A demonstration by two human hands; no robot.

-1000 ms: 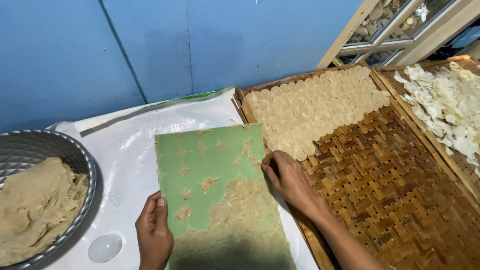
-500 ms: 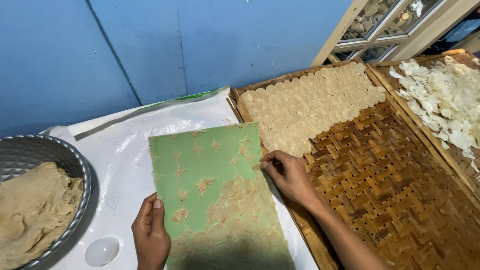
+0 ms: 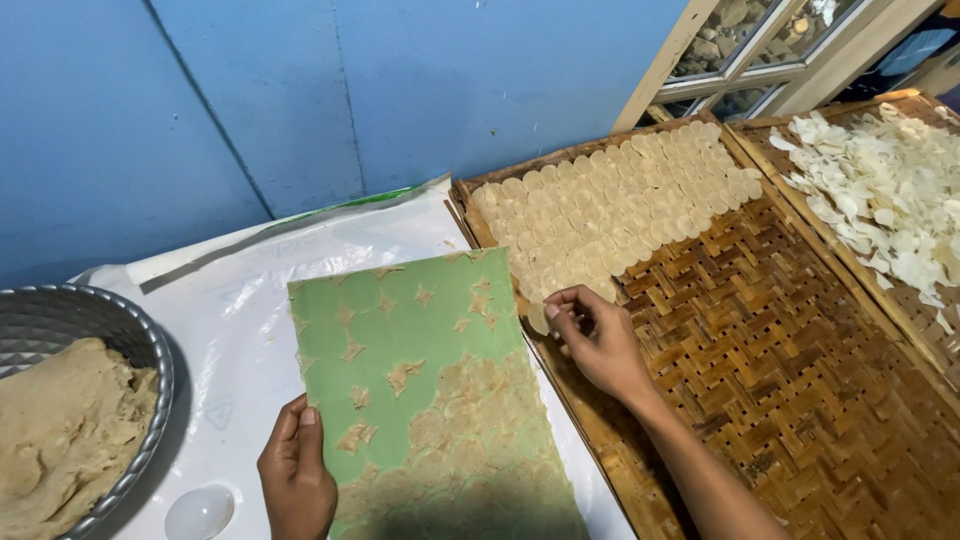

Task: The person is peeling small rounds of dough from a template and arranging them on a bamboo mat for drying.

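Observation:
My left hand [image 3: 296, 478] holds the left edge of a green sheet [image 3: 408, 340] that carries thin round dough discs on its near half and scraps of dough on its far half. My right hand [image 3: 598, 338] pinches one pale dough disc [image 3: 538, 318] at the sheet's right edge, over the near rim of a woven bamboo tray [image 3: 800, 380]. Rows of overlapping dough discs [image 3: 620, 205] cover the far part of that tray.
A metal bowl [image 3: 130, 340] with a lump of tan dough [image 3: 55, 430] sits at the left on white plastic sheeting [image 3: 230, 300]. A clear round lid [image 3: 198, 512] lies near my left hand. A second tray [image 3: 900, 110] at the right holds pale dried chips. A blue wall stands behind.
My right hand has lifted a disc off the green sheet and moved right toward the bamboo tray. The left hand stays on the sheet's edge.

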